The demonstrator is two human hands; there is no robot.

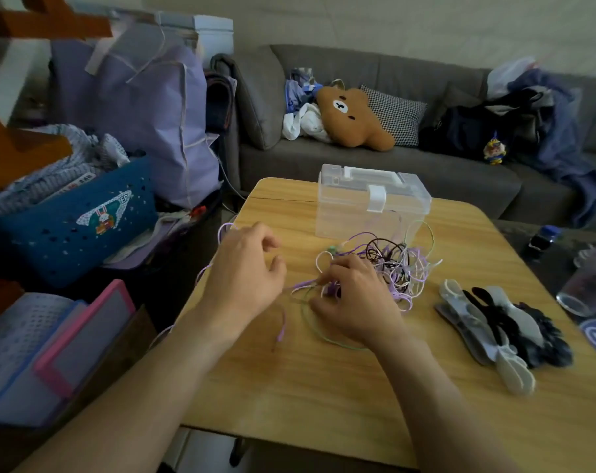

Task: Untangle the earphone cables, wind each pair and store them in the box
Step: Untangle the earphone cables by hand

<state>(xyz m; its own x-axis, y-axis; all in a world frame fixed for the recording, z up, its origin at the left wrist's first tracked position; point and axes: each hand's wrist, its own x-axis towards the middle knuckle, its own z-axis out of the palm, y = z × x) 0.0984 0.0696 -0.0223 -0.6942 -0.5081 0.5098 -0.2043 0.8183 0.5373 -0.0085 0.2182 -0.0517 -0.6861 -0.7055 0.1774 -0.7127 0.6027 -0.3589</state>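
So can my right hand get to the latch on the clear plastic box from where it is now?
Probably yes. The right hand grips cables in the tangle, and the clear plastic box stands just behind it, white latch facing you, nothing between but cables.

Box (371, 203) lid shut; cable tangle (395, 264) in front, gloves (501, 329) rt.

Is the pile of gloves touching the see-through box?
Apart. The head view shows bare table between the gloves and the clear box.

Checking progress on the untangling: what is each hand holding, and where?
The right hand pinches a purple cable at the near-left edge of the earphone tangle. Whether the left hand holds a strand cannot be told.
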